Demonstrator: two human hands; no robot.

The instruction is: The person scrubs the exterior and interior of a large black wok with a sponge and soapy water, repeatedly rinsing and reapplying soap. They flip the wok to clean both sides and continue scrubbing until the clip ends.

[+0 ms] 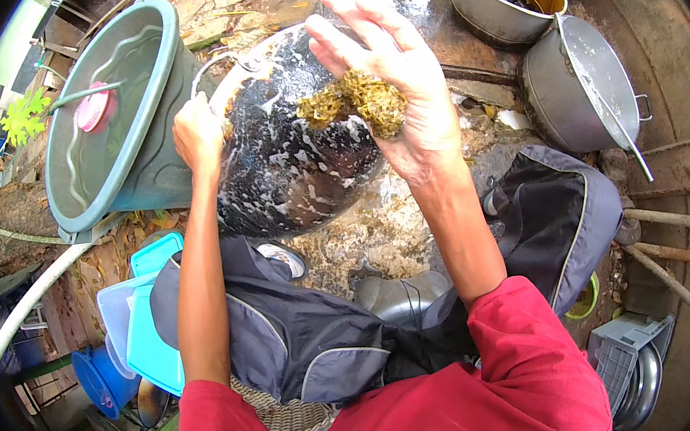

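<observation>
A large pot (289, 177) with a soot-blackened, rounded bottom is tilted before me, streaked with white suds. My left hand (198, 133) is closed around its wire ring handle (209, 63) at the left rim. My right hand (402, 75) is raised over the pot's right side, fingers extended and spread. A golden-brown scouring pad (380, 103), frayed and loosely bunched, lies against that palm. Part of the pad hangs out to the left over the sooty surface. Whether the pad touches the pot cannot be told.
At left, a teal plastic tub (146, 149) holds water and a pink dipper (97, 109). Two metal pots (492, 20) (551, 90) stand at upper right; a rod leans out of the lower one. Turquoise plastic containers (152, 339) and a blue bucket (98, 377) are beside my left leg.
</observation>
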